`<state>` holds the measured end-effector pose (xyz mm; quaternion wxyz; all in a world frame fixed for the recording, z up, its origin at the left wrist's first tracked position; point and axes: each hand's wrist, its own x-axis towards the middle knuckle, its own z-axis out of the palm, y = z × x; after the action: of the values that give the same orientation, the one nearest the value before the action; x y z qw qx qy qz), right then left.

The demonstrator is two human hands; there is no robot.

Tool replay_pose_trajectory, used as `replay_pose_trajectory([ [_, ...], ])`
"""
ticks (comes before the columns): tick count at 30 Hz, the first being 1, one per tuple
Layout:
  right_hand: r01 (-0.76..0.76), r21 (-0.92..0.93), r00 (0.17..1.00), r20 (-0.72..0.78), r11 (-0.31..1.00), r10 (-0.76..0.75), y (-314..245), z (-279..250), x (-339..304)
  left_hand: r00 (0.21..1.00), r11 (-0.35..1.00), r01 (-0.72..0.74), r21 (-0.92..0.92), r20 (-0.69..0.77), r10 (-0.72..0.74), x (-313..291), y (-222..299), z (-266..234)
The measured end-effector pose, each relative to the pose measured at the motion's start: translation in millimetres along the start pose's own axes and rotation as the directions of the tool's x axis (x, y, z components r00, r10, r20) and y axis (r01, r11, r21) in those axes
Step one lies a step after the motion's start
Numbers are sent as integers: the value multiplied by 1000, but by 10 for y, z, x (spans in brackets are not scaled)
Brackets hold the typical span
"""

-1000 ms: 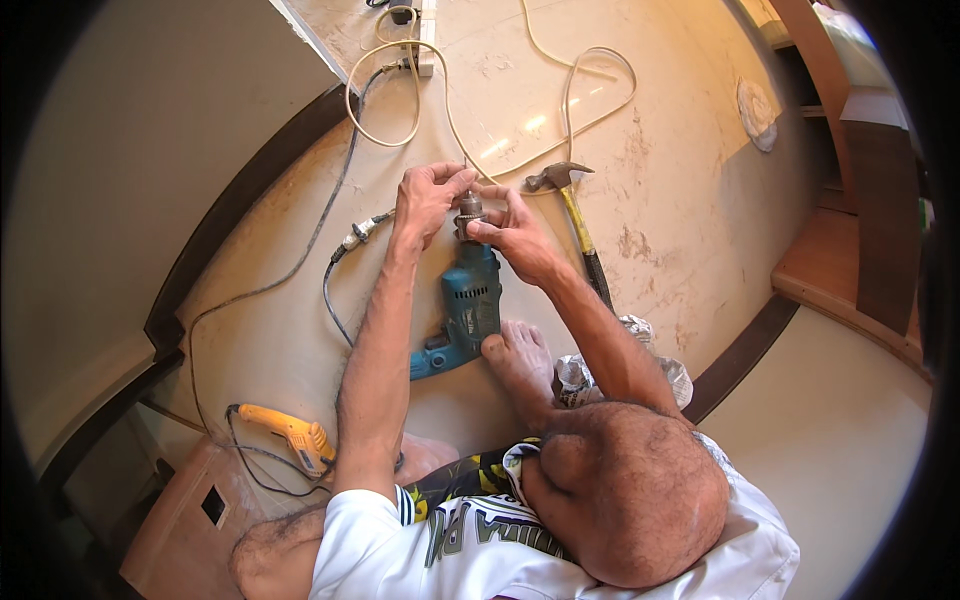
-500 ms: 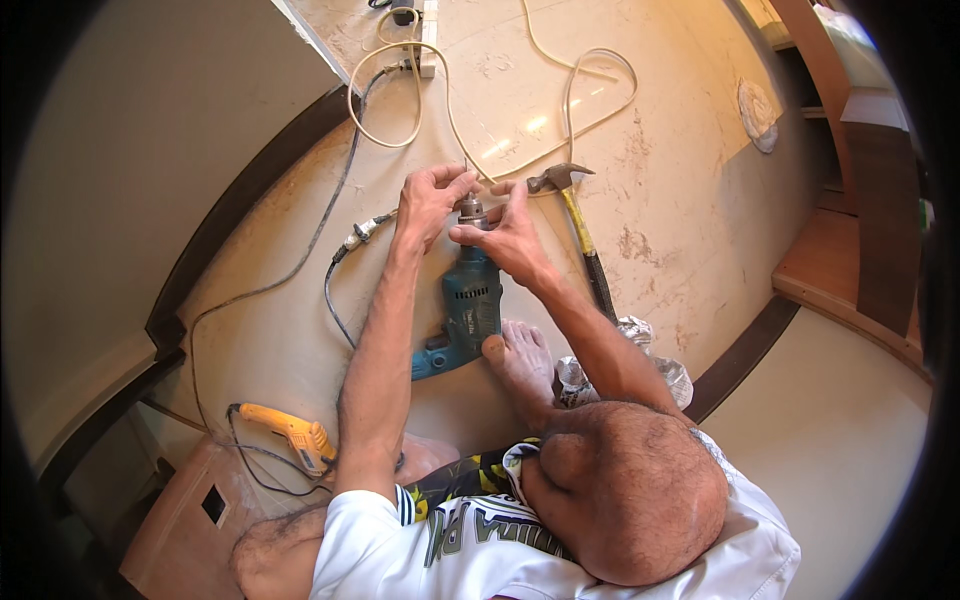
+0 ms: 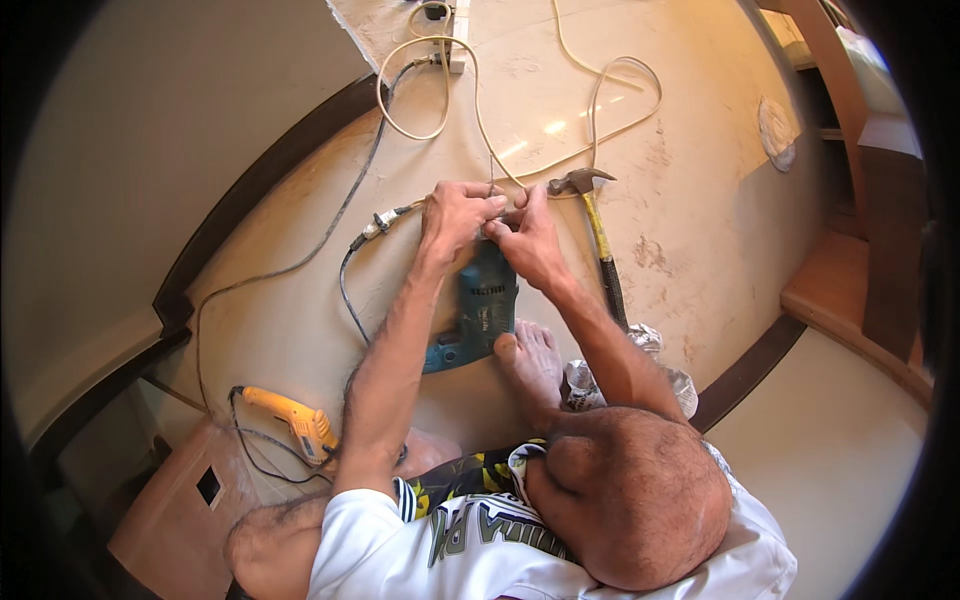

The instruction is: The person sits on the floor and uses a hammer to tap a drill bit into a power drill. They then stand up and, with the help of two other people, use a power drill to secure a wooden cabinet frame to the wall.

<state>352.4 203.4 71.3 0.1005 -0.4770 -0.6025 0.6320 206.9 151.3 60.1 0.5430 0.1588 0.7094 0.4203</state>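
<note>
A teal power drill [image 3: 487, 310] stands between my forearms with its chuck end pointing away from me. My left hand [image 3: 460, 217] is closed, its fingertips pinching the thin drill bit [image 3: 491, 172] at the chuck. Beside it, my right hand [image 3: 530, 238] is closed about the chuck, which the fingers mostly hide. The drill's lower body lies next to my bare foot [image 3: 532, 368]. Just right of my right hand is a claw hammer [image 3: 600, 235] with a yellow and black handle, lying on the floor.
A yellow power tool [image 3: 295, 418] with a dark cord lies at the lower left. A cable joint [image 3: 377, 226] and a looped cream cord [image 3: 478, 90] run to a white power strip [image 3: 460, 40]. Crumpled plastic [image 3: 665, 375] sits right of my foot; wooden shelving [image 3: 840, 275] stands at right.
The fingers of my right hand have drawn in round the chuck, covering it more. My left fingers remain at the bit. The whole view has shifted slightly.
</note>
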Motion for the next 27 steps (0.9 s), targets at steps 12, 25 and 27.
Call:
replay_pose_trajectory([
  [12, 220, -474, 894, -253, 853, -371, 209, -669, -73, 775, 627, -407, 664, -113, 622, -226, -91, -627],
  [25, -45, -708, 883, -358, 705, -304, 916, -1138, 42, 786, 601, -338, 724, -133, 603, -155, -118, -419],
  [27, -34, -669, 899, -345, 742, -271, 861, -1162, 11, 876, 893, -368, 260, -227, 426, -110, -19, -444],
])
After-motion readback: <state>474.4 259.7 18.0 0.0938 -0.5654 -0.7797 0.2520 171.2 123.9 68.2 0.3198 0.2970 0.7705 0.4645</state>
